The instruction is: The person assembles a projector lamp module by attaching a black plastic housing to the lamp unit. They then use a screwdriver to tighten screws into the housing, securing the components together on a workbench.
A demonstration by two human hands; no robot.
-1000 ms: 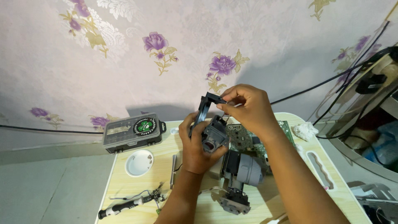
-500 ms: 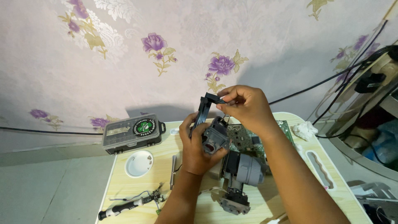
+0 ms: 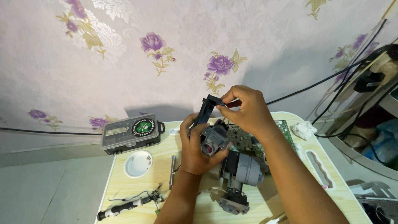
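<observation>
My left hand (image 3: 198, 148) grips a grey optical block (image 3: 214, 140) with a small lens, held above a light wooden table (image 3: 124, 186). My right hand (image 3: 245, 108) pinches the top of a black plastic frame (image 3: 205, 109) that stands up from that block. Below the hands lies a grey lens barrel assembly (image 3: 245, 170) with a metal mount (image 3: 233, 202). A green circuit board (image 3: 282, 132) shows behind my right wrist.
A grey tool case (image 3: 132, 132) with a clear lid sits at the table's back left, a white round dish (image 3: 138, 163) in front of it. A screwdriver (image 3: 120, 207) and small wired parts lie front left. A crumpled tissue (image 3: 304, 129) and black cables (image 3: 331, 79) are right.
</observation>
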